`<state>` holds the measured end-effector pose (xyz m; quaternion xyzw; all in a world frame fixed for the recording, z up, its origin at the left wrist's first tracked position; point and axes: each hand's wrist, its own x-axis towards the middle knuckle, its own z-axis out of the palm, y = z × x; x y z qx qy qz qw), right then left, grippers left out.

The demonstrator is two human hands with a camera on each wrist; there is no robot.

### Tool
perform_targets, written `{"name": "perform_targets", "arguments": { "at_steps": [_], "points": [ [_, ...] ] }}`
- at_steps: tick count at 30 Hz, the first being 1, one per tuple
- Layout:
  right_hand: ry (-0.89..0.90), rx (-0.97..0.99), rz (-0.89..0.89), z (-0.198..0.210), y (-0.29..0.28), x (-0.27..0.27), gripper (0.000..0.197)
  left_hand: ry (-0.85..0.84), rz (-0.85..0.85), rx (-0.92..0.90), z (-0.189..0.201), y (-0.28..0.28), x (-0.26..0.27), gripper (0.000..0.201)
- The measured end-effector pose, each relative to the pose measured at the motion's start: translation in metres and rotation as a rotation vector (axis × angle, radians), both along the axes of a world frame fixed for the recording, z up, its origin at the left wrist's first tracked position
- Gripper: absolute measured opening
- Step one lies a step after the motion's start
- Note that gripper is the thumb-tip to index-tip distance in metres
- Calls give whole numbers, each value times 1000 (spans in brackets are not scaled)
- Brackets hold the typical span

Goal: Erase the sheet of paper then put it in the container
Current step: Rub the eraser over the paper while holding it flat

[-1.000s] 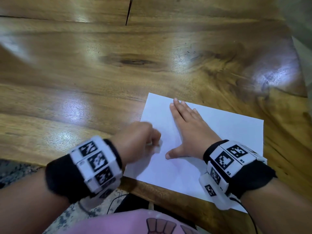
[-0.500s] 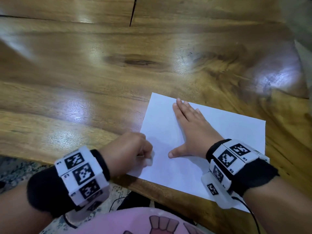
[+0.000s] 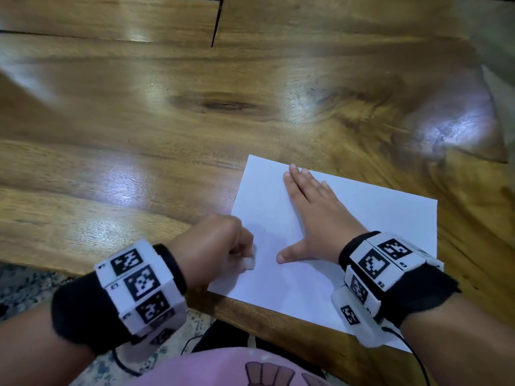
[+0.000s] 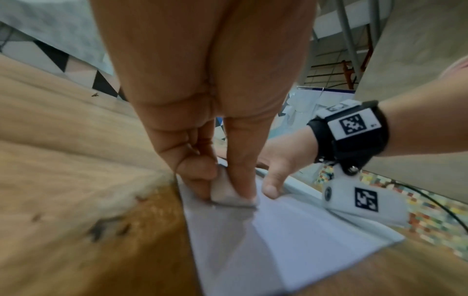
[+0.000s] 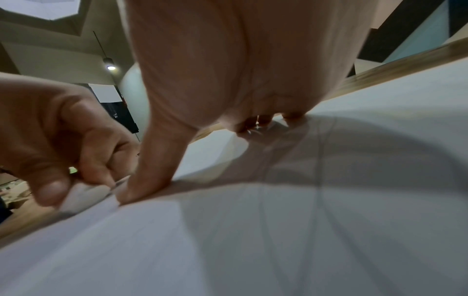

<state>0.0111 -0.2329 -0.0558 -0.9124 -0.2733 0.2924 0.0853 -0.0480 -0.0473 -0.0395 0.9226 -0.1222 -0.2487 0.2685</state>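
A white sheet of paper lies near the front edge of the wooden table, its near right corner past that edge. My right hand lies flat on the sheet, fingers straight and thumb spread, pressing it down. My left hand pinches a small white eraser and holds it against the sheet's left edge. The left wrist view shows the eraser between thumb and finger, pressed on the paper. In the right wrist view the paper fills the lower part. No container is in view.
The glossy tabletop stretches far and left of the sheet, with a dark split at the back. A patterned rug shows below the table's front edge, and a cable hangs from the right wristband.
My left hand with the eraser has slid back along the sheet's left edge toward me, then slightly forward. The right hand stays flat on the paper.
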Motion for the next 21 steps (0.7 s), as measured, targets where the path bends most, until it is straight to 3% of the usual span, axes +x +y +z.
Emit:
{"name": "perform_targets", "arguments": {
  "at_steps": [4, 7, 13, 18, 21],
  "points": [
    [-4, 4, -4, -1, 1, 0, 138, -127, 67, 17, 3, -19, 33, 10],
    [-5, 4, -6, -1, 1, 0, 137, -175, 92, 4, -4, -26, 26, 12],
    [-5, 7, -7, -1, 0, -1, 136, -8, -19, -57, -4, -16, -6, 8],
    [-6, -1, -5, -1, 1, -1, 137, -162, 105, -1, -1, -25, 42, 11],
    [-1, 2, -8, 0, 0, -1, 137, -156, 46, -27, -7, -24, 21, 14]
  ]
}}
